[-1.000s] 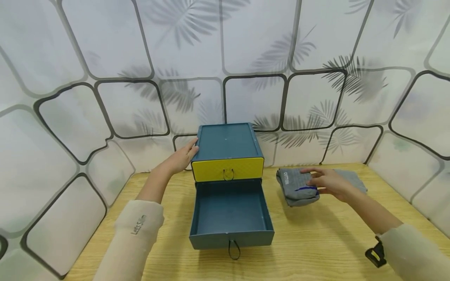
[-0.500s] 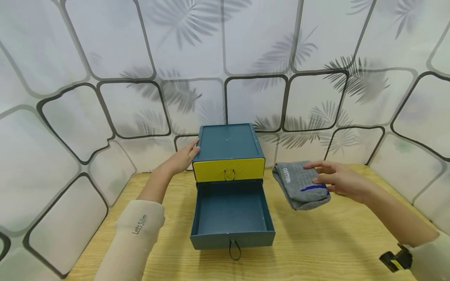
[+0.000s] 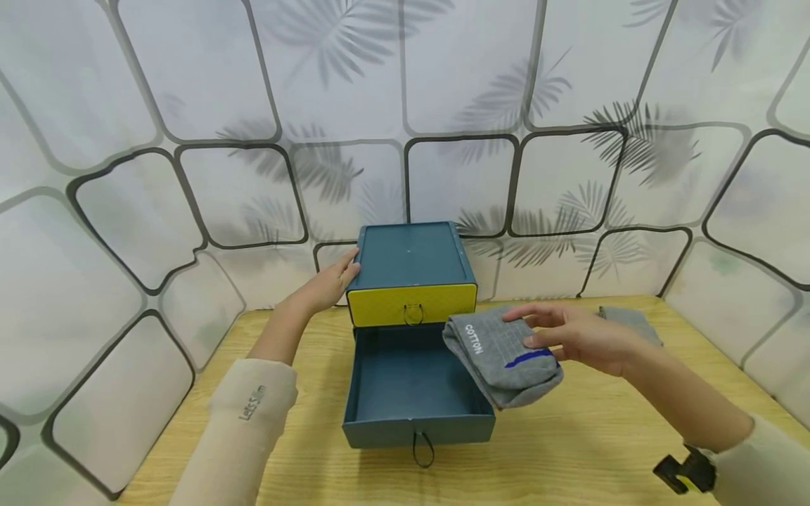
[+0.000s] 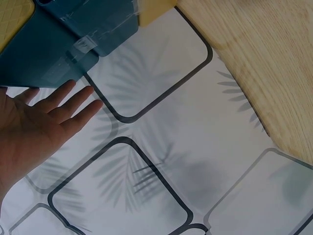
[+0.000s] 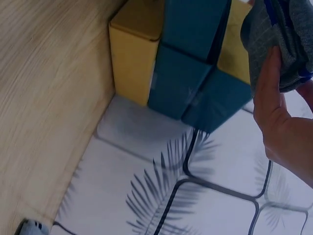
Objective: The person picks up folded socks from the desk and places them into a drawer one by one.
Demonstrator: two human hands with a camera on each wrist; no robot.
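Note:
My right hand (image 3: 585,341) pinches a folded grey sock (image 3: 506,355) marked COTTON with a blue stripe. Held above the table, the sock overlaps the right wall of the pulled-out blue drawer (image 3: 418,430) in the head view. In the right wrist view, the thumb and fingers (image 5: 270,78) grip the sock (image 5: 269,44) from below and the side. My left hand (image 3: 325,284), fingers stretched out, rests at the upper left side of the small drawer cabinet (image 3: 408,253). From the left wrist, that hand (image 4: 44,117) shows its fingers spread beside the blue cabinet wall (image 4: 54,58).
The cabinet's yellow upper drawer (image 3: 380,308) is closed, with a black loop pull. Another grey folded cloth item (image 3: 633,323) lies at the right back of the wooden table (image 3: 569,457). A leaf-patterned wall covering (image 3: 455,176) stands behind and at both sides.
My right hand has lifted the sock and carried it left, from beside the cabinet to the open drawer's right edge. The left hand has stayed on the cabinet.

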